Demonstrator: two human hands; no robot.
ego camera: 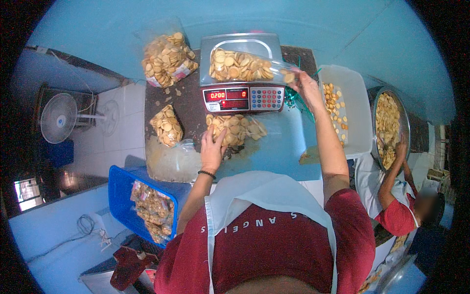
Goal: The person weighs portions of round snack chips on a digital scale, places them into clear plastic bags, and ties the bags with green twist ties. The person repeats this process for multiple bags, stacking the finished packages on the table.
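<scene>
A clear plastic bag of round yellow crackers [238,66] lies on the steel pan of a digital scale [243,98], whose red display is lit. My right hand [307,90] pinches the bag's narrow end at the pan's right side. In front of the scale, a second clear bag of crackers [237,128] lies flat on the table. The fingers of my left hand [212,147] are on this bag's left end; their exact grip is partly hidden. Left of that hand rests a smaller filled bag [167,126].
A large bag of crackers [169,58] stands back left. At right are a translucent bin [358,110] with loose crackers and a round metal basin [408,121], where a co-worker's hand [401,149] reaches in. A blue tub [119,198] of filled bags stands lower left. Green strings [292,97] lie by the scale.
</scene>
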